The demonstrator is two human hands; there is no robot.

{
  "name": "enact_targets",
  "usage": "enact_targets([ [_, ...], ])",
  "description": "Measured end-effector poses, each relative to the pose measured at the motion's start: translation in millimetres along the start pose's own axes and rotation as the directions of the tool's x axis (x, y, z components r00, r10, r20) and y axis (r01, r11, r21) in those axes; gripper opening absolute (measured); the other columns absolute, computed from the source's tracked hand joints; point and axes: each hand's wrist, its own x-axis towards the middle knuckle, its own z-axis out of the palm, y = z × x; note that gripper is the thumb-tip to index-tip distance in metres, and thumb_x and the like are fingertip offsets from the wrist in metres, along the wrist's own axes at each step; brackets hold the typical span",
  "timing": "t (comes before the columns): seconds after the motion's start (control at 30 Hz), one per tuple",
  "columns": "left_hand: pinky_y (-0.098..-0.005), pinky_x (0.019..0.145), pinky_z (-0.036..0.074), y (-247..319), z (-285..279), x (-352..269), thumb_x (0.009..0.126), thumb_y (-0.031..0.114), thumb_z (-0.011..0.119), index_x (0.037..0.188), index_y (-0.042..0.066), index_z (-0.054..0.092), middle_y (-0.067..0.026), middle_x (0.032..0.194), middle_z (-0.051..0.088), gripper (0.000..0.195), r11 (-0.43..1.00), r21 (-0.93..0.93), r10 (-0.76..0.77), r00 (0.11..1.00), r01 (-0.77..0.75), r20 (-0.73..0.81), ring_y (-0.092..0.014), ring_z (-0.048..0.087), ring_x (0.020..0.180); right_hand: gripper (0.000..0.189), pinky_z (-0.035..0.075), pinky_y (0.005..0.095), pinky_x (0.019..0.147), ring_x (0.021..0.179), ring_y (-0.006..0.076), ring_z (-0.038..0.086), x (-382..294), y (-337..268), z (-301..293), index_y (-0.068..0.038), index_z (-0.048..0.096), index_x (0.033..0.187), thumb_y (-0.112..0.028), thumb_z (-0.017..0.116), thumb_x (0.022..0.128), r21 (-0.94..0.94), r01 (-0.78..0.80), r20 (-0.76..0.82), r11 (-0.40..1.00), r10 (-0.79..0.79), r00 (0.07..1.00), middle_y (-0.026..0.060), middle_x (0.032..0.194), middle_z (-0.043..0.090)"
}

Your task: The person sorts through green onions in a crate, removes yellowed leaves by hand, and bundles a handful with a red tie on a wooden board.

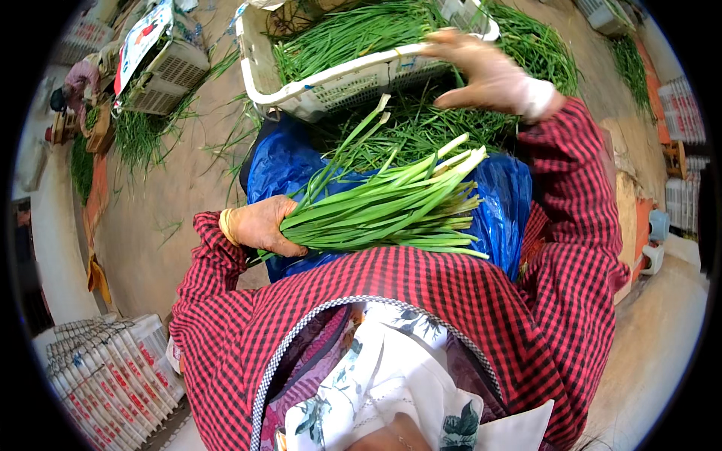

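My left hand (pixel 268 225) is closed around the leafy end of a bunch of long green stalks, likely garlic chives (pixel 378 208), whose pale cut ends point right. The bunch lies over a blue plastic sheet (pixel 502 203) on my lap. My right hand (pixel 479 73), slightly blurred, is raised at the near right rim of a white plastic crate (pixel 350 70), its fingers spread and holding nothing that I can see. More green stalks (pixel 361 34) fill the crate. Loose trimmed leaves (pixel 417 124) are heaped between the crate and my lap.
Another white crate (pixel 172 73) stands at the upper left, with greens on the floor beside it. A person (pixel 82 84) bends at the far left. Stacked white crates or boxes (pixel 113 383) stand at the lower left. A heap of greens (pixel 533 45) lies right of the near crate.
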Motion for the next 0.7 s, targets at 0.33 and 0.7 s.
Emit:
enact_targets([
  [0.33, -0.0267, 0.086, 0.049, -3, 6, -4, 0.075, 0.000, 0.076, 0.115, 0.001, 0.064, -0.0009, 0.102, 0.068, 0.042, 0.984, -0.170, -0.056, 0.998, 0.052, -0.021, -0.008, 0.058, 0.093, 0.046, 0.052, 0.0432, 0.081, 0.092, 0.0350, 0.067, 38, -101, 74, -0.011, 0.064, 0.122, -0.040, 0.068, 0.086, 0.591, 0.023, 0.470, 0.807, -0.367, 0.803, 0.0145, 0.094, 0.071],
  [0.7, -0.0286, 0.093, 0.046, -59, 8, -9, 0.068, 0.001, 0.086, 0.137, 0.004, 0.048, -0.0041, 0.118, 0.063, 0.078, 0.866, -0.500, -0.090, 0.979, -0.013, -0.182, -0.016, 0.058, 0.106, 0.047, 0.051, 0.0417, 0.084, 0.096, 0.0327, 0.066, -82, 30, 32, -0.007, 0.064, 0.116, -0.048, 0.055, 0.095, 0.057, -0.652, 0.424, 0.756, 0.573, 0.701, 0.0195, 0.098, 0.066],
])
